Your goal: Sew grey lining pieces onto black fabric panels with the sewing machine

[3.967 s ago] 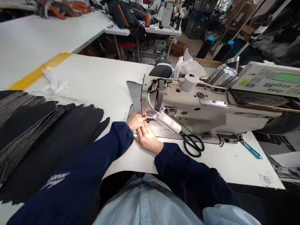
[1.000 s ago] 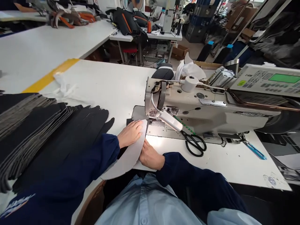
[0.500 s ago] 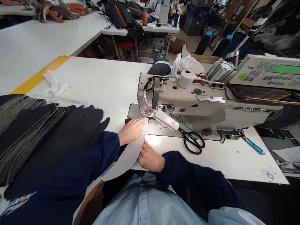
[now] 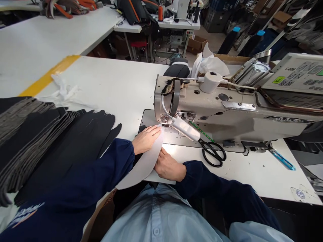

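A curved light-grey fabric piece (image 4: 143,168) runs from the needle area of the sewing machine (image 4: 214,107) back over the table's front edge. My left hand (image 4: 146,138) lies flat on its upper part, fingers stretched together toward the presser foot. Lower down, my right hand (image 4: 169,165) pinches the piece's right edge between thumb and curled fingers. Some dark material shows under the left hand, mostly hidden. A small white lamp (image 4: 186,128) on a bendable neck hangs beside the needle and partly covers it. Black-handled scissors (image 4: 214,154) rest to the right of my hands.
Stacks of dark cut pieces (image 4: 75,141) cover the table's left side, with white scraps (image 4: 64,90) behind them. A blue cutter (image 4: 283,159) lies at the right. The control panel (image 4: 297,72) stands above the machine's right end. Black-and-white material (image 4: 178,70) sits behind the machine.
The camera view has shifted, so the machine and table appear farther right and the panel is more cut off. Both hands keep nearly the same places on the fabric piece.
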The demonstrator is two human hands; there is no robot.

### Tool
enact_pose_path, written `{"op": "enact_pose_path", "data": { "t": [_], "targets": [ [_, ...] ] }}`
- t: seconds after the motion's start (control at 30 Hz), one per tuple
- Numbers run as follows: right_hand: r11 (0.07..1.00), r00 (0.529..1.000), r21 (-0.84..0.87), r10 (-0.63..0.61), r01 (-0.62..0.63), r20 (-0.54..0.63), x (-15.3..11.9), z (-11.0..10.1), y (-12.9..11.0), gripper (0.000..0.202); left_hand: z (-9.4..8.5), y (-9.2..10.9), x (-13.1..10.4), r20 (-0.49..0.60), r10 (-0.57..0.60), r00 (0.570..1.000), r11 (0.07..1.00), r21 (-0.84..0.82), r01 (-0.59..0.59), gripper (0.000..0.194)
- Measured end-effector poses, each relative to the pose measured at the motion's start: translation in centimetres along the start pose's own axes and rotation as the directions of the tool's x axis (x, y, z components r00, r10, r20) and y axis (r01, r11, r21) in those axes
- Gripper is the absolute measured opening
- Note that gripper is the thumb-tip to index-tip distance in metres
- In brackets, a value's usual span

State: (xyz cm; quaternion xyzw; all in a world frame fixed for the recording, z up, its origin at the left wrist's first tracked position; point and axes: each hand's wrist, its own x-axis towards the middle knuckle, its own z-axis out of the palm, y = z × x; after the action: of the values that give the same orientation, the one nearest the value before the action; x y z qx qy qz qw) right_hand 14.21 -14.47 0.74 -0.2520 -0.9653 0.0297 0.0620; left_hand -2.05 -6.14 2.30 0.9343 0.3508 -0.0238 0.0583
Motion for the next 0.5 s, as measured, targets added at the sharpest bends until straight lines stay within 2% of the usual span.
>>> {"op": "enact_pose_path", "data": {
  "t": [0.07,0.13,0.23,0.37,0.5],
  "targets": [
    [1.000,0.999,-0.010,-0.012,0.013,0.049,-0.2,-1.3,-0.2,0.021,-1.0,-0.1,-1.2,0.069,0.110,0.992,0.994,-0.020,-0.109,0.054],
    [0.999,0.997,-0.040,-0.030,0.033,0.074,-0.5,-2.5,-1.0,0.021,-2.0,0.1,-2.9,0.128,0.231,0.964,0.973,-0.045,-0.227,0.058],
    [0.995,0.995,-0.051,-0.081,0.084,0.058,-0.9,-3.7,-3.2,0.021,-3.2,1.2,-5.5,0.169,0.328,0.929,0.945,-0.078,-0.319,0.053],
    [0.996,0.996,-0.005,-0.091,0.091,0.003,-1.2,-3.6,-5.4,0.022,-3.2,2.7,-6.8,0.175,0.334,0.926,0.943,-0.071,-0.326,0.049],
    [0.997,0.997,-0.009,-0.074,0.074,-0.020,-1.0,-2.7,-5.2,0.023,-1.8,2.5,-6.3,0.120,0.288,0.950,0.956,0.022,-0.293,0.041]
  ]
}}
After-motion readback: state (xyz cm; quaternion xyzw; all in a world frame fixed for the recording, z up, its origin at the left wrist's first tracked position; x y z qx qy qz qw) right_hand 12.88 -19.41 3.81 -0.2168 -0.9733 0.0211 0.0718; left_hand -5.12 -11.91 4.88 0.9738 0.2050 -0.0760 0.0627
